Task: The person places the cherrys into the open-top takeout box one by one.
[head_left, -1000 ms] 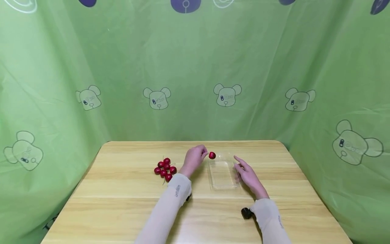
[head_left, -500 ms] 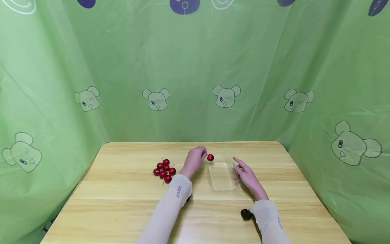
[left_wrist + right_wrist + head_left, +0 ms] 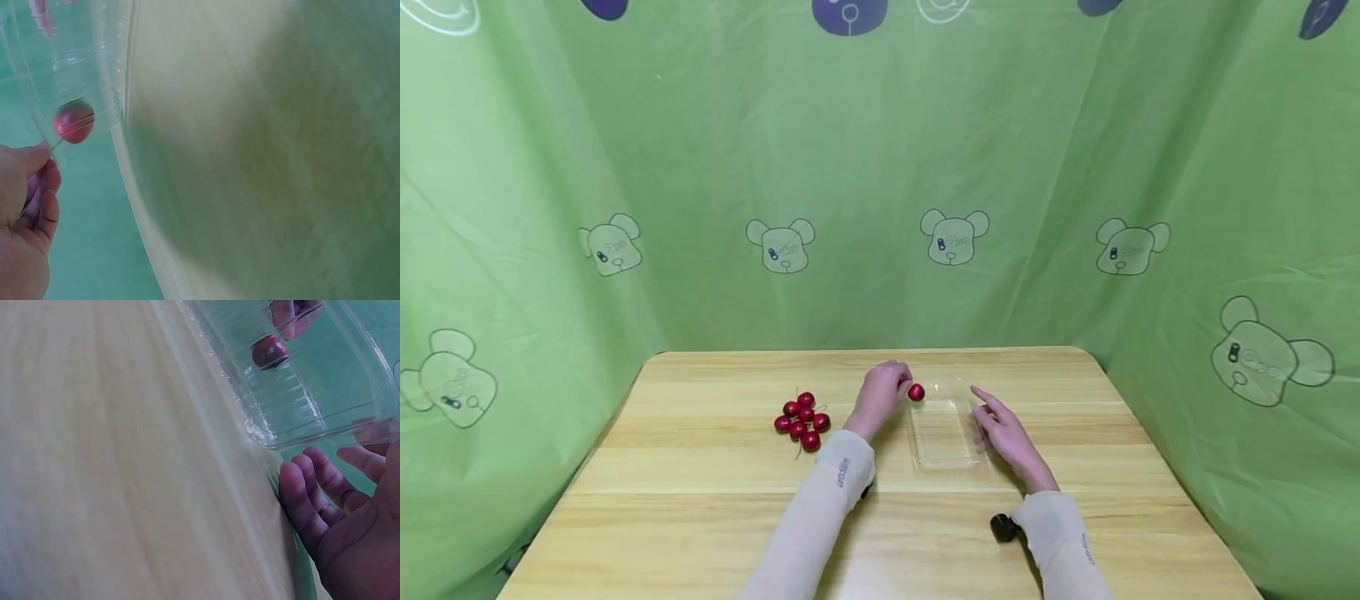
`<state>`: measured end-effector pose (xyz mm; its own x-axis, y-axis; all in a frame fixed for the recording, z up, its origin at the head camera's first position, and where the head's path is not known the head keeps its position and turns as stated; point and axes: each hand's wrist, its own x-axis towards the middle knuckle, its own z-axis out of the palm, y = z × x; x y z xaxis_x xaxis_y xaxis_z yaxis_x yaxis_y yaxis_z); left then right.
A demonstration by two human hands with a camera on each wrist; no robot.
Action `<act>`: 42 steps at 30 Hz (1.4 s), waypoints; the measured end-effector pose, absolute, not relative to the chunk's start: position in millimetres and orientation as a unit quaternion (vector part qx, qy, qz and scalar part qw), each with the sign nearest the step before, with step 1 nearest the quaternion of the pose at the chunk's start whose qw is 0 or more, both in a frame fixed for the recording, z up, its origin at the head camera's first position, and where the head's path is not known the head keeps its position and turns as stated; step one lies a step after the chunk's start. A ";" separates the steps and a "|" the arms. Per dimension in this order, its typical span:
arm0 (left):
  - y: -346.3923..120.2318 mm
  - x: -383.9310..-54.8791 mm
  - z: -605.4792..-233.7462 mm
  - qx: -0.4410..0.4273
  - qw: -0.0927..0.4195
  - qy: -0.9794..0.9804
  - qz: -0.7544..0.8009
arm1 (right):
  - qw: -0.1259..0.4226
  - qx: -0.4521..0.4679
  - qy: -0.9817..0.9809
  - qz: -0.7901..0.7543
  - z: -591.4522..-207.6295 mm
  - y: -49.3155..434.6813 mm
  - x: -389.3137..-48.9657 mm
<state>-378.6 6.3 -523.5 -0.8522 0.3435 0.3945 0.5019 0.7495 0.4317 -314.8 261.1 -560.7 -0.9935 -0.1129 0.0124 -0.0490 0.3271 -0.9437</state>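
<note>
My left hand [image 3: 880, 400] pinches the stem of a red cherry [image 3: 916, 392] between thumb and fingertips. That cherry hangs at the far left corner of a clear plastic container [image 3: 943, 437]; in the left wrist view the cherry [image 3: 74, 122] shows through the clear wall. On the container's right side is my right hand [image 3: 1009, 437], its fingers loosely extended along the wall. Seen from the right wrist, the fingers of my right hand [image 3: 359, 519] lie close by the container's edge, slightly bent. Left of my left forearm, several cherries [image 3: 810, 441] with stems lie clustered on the table.
The light wooden table [image 3: 700, 533] reaches back to a green curtain [image 3: 865, 308] with bear-head prints, which also hangs at both sides. A black wrist camera [image 3: 1003, 527] juts out from my right sleeve.
The cherry in my left hand has come down slightly, nearer the container's far left corner. My right hand stays beside the container. The whole view has shifted a little.
</note>
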 end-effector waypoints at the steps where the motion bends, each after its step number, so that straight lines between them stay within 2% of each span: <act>1: 6.3 -378.5 -523.2 -0.229 0.148 -0.923 -0.270 | 0.028 -0.049 0.813 -0.580 -560.6 260.8 -314.9; 42: 8.4 -378.9 -531.5 -0.204 0.123 -0.928 -0.288 | 0.036 -0.049 0.813 -0.579 -559.0 261.1 -313.2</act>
